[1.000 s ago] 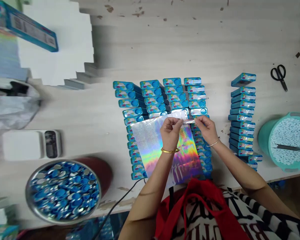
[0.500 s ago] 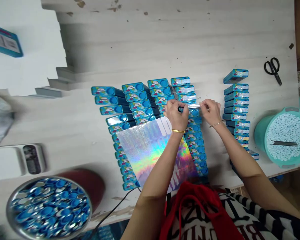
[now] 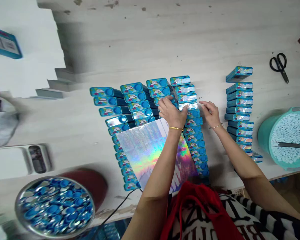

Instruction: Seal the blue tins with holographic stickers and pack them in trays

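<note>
My left hand (image 3: 172,112) spreads over the right-hand rows of blue candy tins (image 3: 133,97), its thumb at the left end of a shiny clear sticker strip (image 3: 188,106). That strip lies across the top of one tin in the rightmost column. Just right of the strip, my right hand (image 3: 211,114) hovers with fingers apart and nothing visible in it. A holographic sticker sheet (image 3: 147,146) rests on the tins under my left forearm, with some white backing showing where stickers are gone. The farther tins in the rightmost column carry similar shiny strips.
Another column of tins (image 3: 240,102) with strips stands at right. Beyond are black scissors (image 3: 280,66) and a teal bucket (image 3: 267,138) of white pellets. At left: a pot (image 3: 22,218) of blue lids, a scale (image 3: 8,161), and white stacked boxes (image 3: 27,43) with a tin on top.
The strip, earlier stretched between both hands above the tin, now lies on its top. My right fingers have let go of its end, and my left fingers have spread out.
</note>
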`<state>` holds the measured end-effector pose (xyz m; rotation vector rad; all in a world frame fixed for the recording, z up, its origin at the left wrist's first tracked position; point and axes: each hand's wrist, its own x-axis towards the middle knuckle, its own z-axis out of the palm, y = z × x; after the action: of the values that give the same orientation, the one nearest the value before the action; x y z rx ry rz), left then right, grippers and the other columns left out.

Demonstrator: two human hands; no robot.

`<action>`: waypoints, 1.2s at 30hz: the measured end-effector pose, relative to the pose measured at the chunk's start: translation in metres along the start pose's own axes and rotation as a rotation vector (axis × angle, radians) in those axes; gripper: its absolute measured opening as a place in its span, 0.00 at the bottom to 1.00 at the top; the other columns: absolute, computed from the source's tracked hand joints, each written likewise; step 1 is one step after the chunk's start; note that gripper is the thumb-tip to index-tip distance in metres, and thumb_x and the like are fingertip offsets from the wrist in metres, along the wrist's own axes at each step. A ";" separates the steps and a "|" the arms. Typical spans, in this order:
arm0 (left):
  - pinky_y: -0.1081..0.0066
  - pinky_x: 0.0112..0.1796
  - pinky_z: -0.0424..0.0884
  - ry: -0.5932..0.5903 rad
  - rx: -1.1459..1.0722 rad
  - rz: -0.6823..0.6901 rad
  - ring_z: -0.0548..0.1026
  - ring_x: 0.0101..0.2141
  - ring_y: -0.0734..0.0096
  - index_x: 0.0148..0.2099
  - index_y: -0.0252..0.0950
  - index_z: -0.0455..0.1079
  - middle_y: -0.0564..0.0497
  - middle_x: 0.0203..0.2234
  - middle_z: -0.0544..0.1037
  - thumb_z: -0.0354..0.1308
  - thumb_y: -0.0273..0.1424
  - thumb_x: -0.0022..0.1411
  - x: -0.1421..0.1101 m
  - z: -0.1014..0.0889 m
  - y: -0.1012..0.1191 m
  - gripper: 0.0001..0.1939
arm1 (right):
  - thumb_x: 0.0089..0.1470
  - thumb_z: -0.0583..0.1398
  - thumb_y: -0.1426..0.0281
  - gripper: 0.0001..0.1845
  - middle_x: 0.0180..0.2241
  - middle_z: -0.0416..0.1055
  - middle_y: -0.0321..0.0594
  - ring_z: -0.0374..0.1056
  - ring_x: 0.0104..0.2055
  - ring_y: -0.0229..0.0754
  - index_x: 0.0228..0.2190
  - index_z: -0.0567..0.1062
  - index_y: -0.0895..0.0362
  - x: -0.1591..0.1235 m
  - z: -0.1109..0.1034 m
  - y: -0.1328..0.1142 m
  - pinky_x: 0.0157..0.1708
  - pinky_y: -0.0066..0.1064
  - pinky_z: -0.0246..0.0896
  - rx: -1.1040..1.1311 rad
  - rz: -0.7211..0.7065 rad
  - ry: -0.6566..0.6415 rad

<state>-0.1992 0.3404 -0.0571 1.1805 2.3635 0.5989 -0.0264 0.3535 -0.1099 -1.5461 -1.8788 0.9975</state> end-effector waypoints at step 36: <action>0.56 0.45 0.62 -0.010 0.185 0.599 0.71 0.47 0.52 0.45 0.38 0.75 0.38 0.49 0.77 0.49 0.36 0.72 -0.030 -0.080 -0.152 0.14 | 0.71 0.46 0.65 0.25 0.47 0.71 0.52 0.59 0.50 0.53 0.63 0.68 0.57 -0.032 0.077 -0.125 0.46 0.43 0.50 -0.550 -0.333 -0.471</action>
<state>-0.3226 0.2182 -0.0700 1.9925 2.0739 0.5565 -0.1529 0.2948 -0.0549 -1.2581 -2.8148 0.7709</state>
